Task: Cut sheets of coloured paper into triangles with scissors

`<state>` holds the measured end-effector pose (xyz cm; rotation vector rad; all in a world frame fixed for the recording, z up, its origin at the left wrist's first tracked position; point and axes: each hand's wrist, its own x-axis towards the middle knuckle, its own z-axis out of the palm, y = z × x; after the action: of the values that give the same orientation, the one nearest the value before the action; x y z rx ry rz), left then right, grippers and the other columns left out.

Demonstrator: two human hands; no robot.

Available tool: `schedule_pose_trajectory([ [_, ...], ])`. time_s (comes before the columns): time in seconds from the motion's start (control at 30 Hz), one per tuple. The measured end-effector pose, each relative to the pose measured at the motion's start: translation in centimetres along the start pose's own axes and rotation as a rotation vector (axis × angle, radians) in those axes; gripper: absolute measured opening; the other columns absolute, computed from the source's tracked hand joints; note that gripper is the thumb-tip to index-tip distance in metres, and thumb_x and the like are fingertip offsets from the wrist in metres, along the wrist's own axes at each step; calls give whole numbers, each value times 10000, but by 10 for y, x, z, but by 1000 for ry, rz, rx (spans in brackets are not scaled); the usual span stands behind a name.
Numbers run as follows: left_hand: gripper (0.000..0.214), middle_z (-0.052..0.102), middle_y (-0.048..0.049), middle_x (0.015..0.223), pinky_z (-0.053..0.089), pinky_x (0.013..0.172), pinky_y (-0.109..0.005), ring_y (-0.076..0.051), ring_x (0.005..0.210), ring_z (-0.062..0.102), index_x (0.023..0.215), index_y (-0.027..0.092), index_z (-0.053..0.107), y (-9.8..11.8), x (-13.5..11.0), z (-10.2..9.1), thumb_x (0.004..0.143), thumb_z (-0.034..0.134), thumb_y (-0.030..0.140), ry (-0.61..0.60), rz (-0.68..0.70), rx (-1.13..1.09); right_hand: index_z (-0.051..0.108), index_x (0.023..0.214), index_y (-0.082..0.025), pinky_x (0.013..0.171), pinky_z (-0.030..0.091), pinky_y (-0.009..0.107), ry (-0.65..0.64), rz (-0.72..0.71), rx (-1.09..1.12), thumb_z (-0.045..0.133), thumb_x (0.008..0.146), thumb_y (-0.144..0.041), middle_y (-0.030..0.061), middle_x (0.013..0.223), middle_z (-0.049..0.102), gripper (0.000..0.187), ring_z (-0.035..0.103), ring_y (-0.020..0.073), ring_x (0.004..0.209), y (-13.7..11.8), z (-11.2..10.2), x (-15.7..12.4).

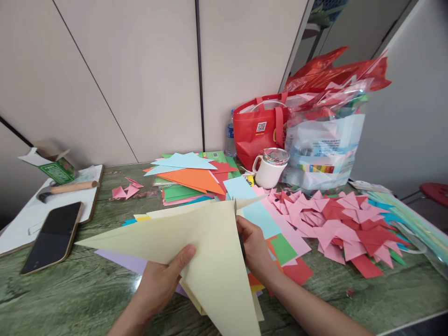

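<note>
My left hand [163, 280] grips a large sheet of pale yellow paper [210, 252], its thumb pressed on top and the other fingers hidden underneath. At the sheet's right edge, my right hand [252, 240] is closed around a pair of scissors [242, 245]. Only a dark strip of them and a bit of blade near the paper's top edge show; the rest is behind the hand and paper. A narrow pale strip of paper sticks out to the right of the blade. Lilac paper [121, 260] pokes out below the yellow sheet.
Coloured sheets and triangles [189, 179] are stacked behind. On the right lie many folded pink and red pieces [336, 224], with a white mug [271, 170], a red bag [259, 126] and a plastic bag [322, 149] behind. Leftward are a phone [52, 238], a hammer [70, 187] and a box [56, 168].
</note>
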<state>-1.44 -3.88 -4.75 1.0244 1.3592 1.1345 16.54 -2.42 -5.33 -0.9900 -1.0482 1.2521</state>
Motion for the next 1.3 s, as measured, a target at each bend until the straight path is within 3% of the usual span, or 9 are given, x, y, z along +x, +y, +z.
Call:
schedule_pose_trajectory([
  [0.33,691,600,-129,1196,429,945,-422,-304,1146,500,1227,167,490,1,-1,4,628,702,437,-14,-19,-77,520,618,-180,490,388,207,21,35,39,621,575,-133,-52,545,535,120,467,107,535,-3,2,-1],
  [0.57,726,601,-124,1195,409,968,-427,-302,1166,482,1262,183,452,0,-1,3,626,709,420,-15,-26,-104,504,567,-173,418,304,182,56,30,-10,634,590,-159,-79,472,429,133,361,70,457,-2,2,-1],
  [0.7,783,609,-115,1189,422,958,-408,-300,1160,487,1269,197,452,7,0,7,573,756,388,3,-52,-240,507,587,-171,410,269,180,101,-13,-57,643,614,-205,-78,483,408,143,331,63,452,1,0,1],
  [0.9,800,620,-99,1179,504,868,-374,-296,1108,535,1290,231,433,17,3,10,571,778,302,-77,-114,-465,536,782,-167,440,305,200,103,-31,-47,582,747,-360,-64,511,457,201,393,77,451,-7,-3,3],
  [1.03,767,628,-99,1167,520,845,-357,-290,1087,552,1287,235,439,18,3,9,595,768,271,-108,-114,-488,554,842,-177,482,318,205,94,-85,-79,620,730,-349,-58,579,461,215,395,80,510,-12,-5,-1],
  [1.17,775,622,-97,1176,522,845,-360,-297,1078,558,1271,231,459,18,3,10,569,786,243,-111,-126,-499,559,857,-189,486,327,206,79,-79,-97,678,681,-329,-42,650,522,255,428,81,527,-11,-7,-3],
  [1.3,642,631,-76,1166,525,840,-329,-269,1085,558,1208,236,522,16,10,11,613,757,188,-37,-96,-495,542,906,-183,590,426,263,103,-140,-241,624,719,-367,11,697,615,274,573,152,643,-10,-26,20],
])
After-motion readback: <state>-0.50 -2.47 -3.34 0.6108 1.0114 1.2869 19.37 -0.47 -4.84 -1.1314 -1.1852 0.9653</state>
